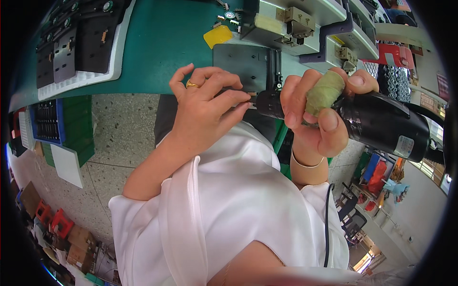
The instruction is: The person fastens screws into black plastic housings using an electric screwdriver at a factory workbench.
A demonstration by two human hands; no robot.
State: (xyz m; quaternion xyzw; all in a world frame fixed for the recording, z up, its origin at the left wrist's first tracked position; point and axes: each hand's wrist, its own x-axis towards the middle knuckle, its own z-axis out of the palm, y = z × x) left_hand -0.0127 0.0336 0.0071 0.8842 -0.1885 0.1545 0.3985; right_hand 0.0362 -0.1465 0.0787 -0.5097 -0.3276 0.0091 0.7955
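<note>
My right hand (312,131) is wrapped round a black electric screwdriver (393,123), its nose turned left toward my other hand. Green tape (325,93) covers one finger of that hand. The thumb and index finger of my left hand (202,105) are pinched together close to the screwdriver's tip. Something tiny and metallic shows there, too small to name. Just beyond the fingertips, a flat dark panel (241,62) with a black strip along its right side lies at the table's front edge.
Several small metal parts (230,15) and a yellow card (218,36) lie on the green table (164,43). At the left is a white foam tray (114,71) with dark panels. Grey metal machines (286,33) stand at the back right. A green bin (78,128) is below the table.
</note>
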